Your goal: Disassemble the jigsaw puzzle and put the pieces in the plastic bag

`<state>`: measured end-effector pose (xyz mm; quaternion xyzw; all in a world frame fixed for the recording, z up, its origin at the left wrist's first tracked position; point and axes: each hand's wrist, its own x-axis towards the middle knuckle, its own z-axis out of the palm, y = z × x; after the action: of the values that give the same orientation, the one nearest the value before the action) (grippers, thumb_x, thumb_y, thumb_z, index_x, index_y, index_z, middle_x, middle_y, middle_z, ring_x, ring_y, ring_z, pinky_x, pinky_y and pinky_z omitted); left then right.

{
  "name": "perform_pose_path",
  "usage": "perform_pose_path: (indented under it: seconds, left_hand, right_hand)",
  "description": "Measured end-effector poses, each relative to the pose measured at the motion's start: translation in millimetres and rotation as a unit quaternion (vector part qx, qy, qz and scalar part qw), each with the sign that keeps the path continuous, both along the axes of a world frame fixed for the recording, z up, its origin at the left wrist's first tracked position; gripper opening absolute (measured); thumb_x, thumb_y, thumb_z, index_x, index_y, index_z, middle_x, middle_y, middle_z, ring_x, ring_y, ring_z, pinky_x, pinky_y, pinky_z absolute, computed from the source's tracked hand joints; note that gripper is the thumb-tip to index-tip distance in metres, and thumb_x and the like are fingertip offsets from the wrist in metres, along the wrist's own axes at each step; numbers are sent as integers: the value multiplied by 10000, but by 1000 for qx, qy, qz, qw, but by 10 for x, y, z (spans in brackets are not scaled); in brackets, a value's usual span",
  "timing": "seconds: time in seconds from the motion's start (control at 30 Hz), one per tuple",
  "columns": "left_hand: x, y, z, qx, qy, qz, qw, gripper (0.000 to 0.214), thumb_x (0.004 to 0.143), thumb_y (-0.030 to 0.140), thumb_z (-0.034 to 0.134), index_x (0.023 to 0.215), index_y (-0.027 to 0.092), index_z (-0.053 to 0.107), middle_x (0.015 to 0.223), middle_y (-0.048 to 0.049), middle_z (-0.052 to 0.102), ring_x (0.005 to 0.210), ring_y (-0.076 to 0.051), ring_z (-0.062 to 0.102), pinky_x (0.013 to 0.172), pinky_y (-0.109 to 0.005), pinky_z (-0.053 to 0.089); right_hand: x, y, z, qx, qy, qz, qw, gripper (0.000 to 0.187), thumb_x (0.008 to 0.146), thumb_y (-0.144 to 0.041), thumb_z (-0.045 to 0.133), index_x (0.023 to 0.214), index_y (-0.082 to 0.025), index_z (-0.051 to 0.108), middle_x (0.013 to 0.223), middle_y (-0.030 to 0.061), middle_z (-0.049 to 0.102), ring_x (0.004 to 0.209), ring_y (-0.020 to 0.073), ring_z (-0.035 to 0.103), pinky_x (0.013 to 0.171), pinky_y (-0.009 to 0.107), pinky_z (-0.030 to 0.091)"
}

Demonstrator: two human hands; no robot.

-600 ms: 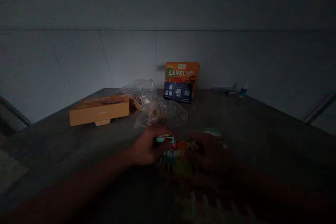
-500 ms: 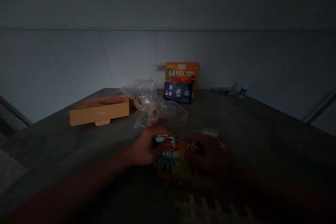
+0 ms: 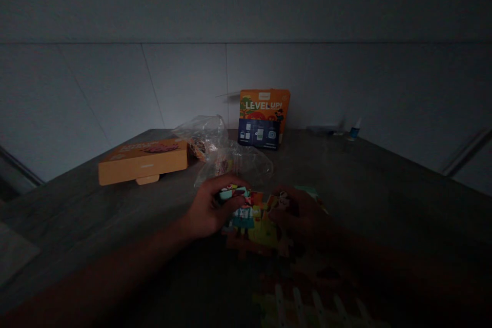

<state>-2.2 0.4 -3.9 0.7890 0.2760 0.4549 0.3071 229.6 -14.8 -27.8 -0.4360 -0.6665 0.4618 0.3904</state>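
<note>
Head view shows me left grip (image 3: 207,210) holding the puzzle (image 3: 265,236) at ten o'clock, right grip (image 3: 302,210) a piece (image 3: 273,201) at two: probably light, stiff card, best pinched edgewise.

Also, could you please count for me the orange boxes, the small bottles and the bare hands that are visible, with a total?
Orange boxes: 2, the lying box and the standing box
Small bottle: 1
Bare hands: 2, the left hand and the right hand
Total: 5
</note>
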Motion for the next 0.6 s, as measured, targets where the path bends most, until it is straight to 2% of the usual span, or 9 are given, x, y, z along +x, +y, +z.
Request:
perform_pose_path:
  seconds: [0.13, 0.27, 0.47, 0.6]
  left_hand:
    - [3, 5, -10, -2, -3, 19, 1000, 145, 843, 234, 613, 956, 155, 658, 798, -20, 655, 657, -113, 575, 550, -210, 446]
    - [33, 34, -4, -3, 3, 33, 999, 161, 848, 249, 614, 970, 152, 654, 856, -36, 672, 731, -138, 604, 610, -232, 477]
    - [24, 69, -15, 28, 48, 39, 998, 179, 889, 264, 584, 1026, 167, 646, 966, -51, 669, 868, -166, 625, 739, -275, 496]
    - [3, 84, -20, 56, 58, 32, 996, 173, 902, 250, 575, 1041, 169, 639, 991, -50, 658, 883, -155, 623, 757, -269, 490]
  right_hand:
    - [-15, -10, 41, -11, 28, 10, 999, 326, 707, -400, 711, 901, -191, 553, 755, -4, 605, 679, 162, 612, 603, 269, 511]
    - [-15, 5, 110, -16, 54, 13, 998, 249, 751, -382, 694, 806, -182, 556, 751, -6, 602, 691, 148, 599, 596, 244, 489]
    - [-27, 18, 141, 30, -4, -63, 998, 237, 764, -402, 655, 810, -178, 595, 759, 21, 640, 707, 177, 609, 589, 261, 489]
    - [-30, 27, 152, 63, -3, -79, 995, 270, 795, -445, 603, 822, -178, 632, 757, 39, 670, 702, 184, 629, 587, 267, 499]
